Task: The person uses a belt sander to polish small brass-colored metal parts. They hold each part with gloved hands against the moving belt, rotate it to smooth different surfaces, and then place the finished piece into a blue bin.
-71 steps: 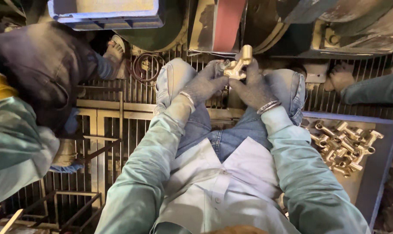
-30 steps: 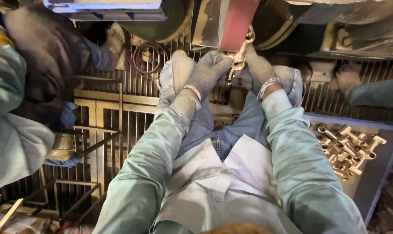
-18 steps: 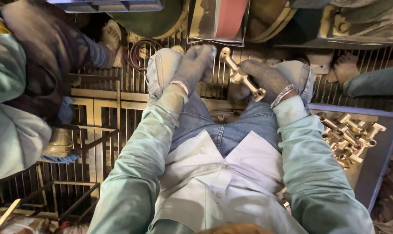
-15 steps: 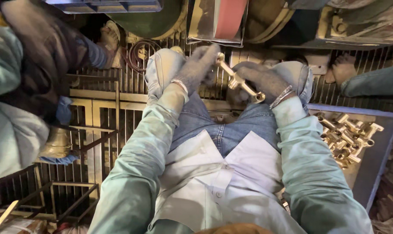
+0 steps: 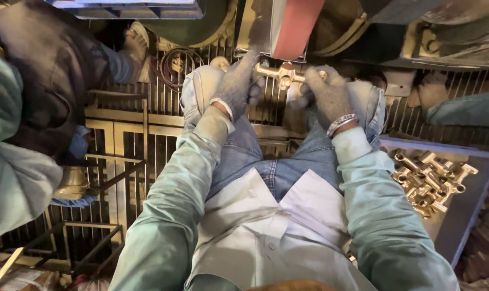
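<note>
Both gloved hands, left hand (image 5: 238, 86) and right hand (image 5: 327, 96), clamp the ends of a brass fitting (image 5: 285, 74), seemingly heavy, rigid and smooth, beneath the red belt (image 5: 297, 27) at twelve o'clock.

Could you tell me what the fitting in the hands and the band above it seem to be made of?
Fitting: likely brass, judging by its yellow metallic sheen, still dull rather than mirror-bright. Band: probably an abrasive belt, flat, matte and reddish-brown.

Metal workshop w/ sanding belt (image 5: 294, 27), floor grating (image 5: 147, 113), brass fittings tray (image 5: 470, 215).
</note>
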A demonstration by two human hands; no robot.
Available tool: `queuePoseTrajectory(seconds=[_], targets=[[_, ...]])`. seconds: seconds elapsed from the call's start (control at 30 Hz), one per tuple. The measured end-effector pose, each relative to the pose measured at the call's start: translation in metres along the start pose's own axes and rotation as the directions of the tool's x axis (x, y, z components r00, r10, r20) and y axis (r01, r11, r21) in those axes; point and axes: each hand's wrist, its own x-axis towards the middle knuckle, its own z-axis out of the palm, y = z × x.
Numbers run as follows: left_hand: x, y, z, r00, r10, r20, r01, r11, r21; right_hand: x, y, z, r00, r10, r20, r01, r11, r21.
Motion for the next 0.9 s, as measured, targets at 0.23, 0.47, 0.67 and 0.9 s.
queuePoseTrajectory(seconds=[0.23,0.47,0.67,0.9], targets=[[0.038,-0.006,0.001,0.994,-0.033,-0.108,0.020,0.993,-0.117,0.021,0.010,0.012,0.996,0.088,-0.001,-0.084,0.946,0.313],[0.058,-0.011,-0.006,0.990,-0.073,-0.125,0.052,0.985,-0.165,0.040,0.010,0.017,0.991,0.127,-0.043,-0.111,0.957,0.267],[0.057,-0.007,-0.003,0.979,-0.105,-0.175,0.073,0.981,-0.177,0.043,0.002,0.025,0.983,0.170,-0.075,-0.145,0.954,0.262],[0.037,-0.011,-0.011,0.993,-0.061,-0.100,0.040,0.979,-0.201,0.028,0.004,0.022,0.995,0.047,-0.093,-0.035,0.992,0.120]])
